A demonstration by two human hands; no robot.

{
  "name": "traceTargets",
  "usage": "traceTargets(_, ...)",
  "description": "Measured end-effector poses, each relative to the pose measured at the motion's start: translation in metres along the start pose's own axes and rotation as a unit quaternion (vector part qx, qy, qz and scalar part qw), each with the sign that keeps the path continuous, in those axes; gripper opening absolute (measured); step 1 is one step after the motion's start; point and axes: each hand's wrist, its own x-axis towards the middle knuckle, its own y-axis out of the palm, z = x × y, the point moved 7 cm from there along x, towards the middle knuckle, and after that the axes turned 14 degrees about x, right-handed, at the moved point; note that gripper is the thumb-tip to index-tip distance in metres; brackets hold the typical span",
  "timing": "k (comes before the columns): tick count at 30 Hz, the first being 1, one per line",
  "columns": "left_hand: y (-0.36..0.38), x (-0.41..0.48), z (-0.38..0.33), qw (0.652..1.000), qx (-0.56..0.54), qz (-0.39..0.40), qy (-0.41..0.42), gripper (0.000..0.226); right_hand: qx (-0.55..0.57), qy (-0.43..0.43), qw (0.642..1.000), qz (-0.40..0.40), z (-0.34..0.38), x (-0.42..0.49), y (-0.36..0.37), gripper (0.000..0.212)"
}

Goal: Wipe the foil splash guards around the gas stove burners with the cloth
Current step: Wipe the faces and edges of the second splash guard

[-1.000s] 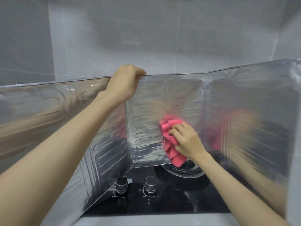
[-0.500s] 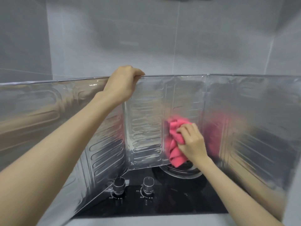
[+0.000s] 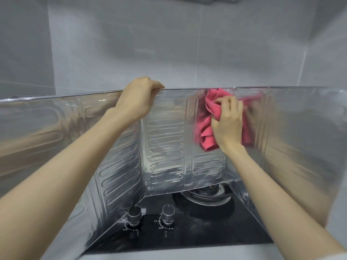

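Note:
A shiny ribbed foil splash guard (image 3: 165,147) stands in folded panels around the back and sides of the black gas stove (image 3: 187,235). My left hand (image 3: 137,99) grips the guard's top edge, fingers curled over it. My right hand (image 3: 228,121) holds a bunched pink cloth (image 3: 206,132) and presses it against the back panel near the top edge, beside the fold to the right panel. The cloth's pink reflection shows in the foil around it.
A round burner (image 3: 206,194) sits below the cloth at the foot of the back panel. Two knobs (image 3: 134,215) (image 3: 168,212) stand at the stove's front. Grey wall tiles (image 3: 169,44) rise behind the guard. A pale countertop edge (image 3: 169,256) runs along the bottom.
My right hand has carried the pink cloth up the back panel, from low near the burner to just under the top edge. My left hand has kept its grip on the rim.

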Motion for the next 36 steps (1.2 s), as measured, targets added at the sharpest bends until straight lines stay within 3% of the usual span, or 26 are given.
traceTargets(11, -0.002, 0.000, -0.005, 1.000, -0.002, 0.004, -0.002, 0.027, -0.010, 0.105, 0.987, 0.125, -0.035, -0.116, 0.015, 0.030)
traceTargets(15, 0.000, 0.001, -0.005, 1.000, 0.002, 0.008, -0.010, 0.029, 0.007, 0.121, 0.985, 0.123, -0.035, -0.123, 0.012, 0.015)
traceTargets(20, 0.001, 0.000, -0.002, 1.000, 0.009, 0.007, -0.015, 0.029, 0.052, 0.182, 0.980, 0.062, -0.030, -0.098, -0.003, 0.016)
traceTargets(25, -0.003, 0.000, -0.004, 1.000, 0.001, -0.005, -0.012, 0.028, 0.094, 0.177, 0.979, 0.044, -0.004, -0.045, -0.014, 0.061)
traceTargets(29, -0.011, 0.009, -0.011, 1.000, 0.008, -0.020, -0.004, 0.029, 0.077, 0.159, 0.982, 0.071, 0.019, 0.004, -0.020, 0.081)
traceTargets(33, -0.020, 0.015, -0.020, 0.999, 0.006, -0.044, 0.005, 0.029, 0.037, 0.175, 0.975, 0.132, 0.022, 0.041, -0.022, 0.080)
traceTargets(36, -0.024, 0.019, -0.027, 0.998, 0.006, -0.055, 0.015, 0.028, 0.007, 0.195, 0.967, 0.167, 0.013, 0.055, -0.021, 0.058)
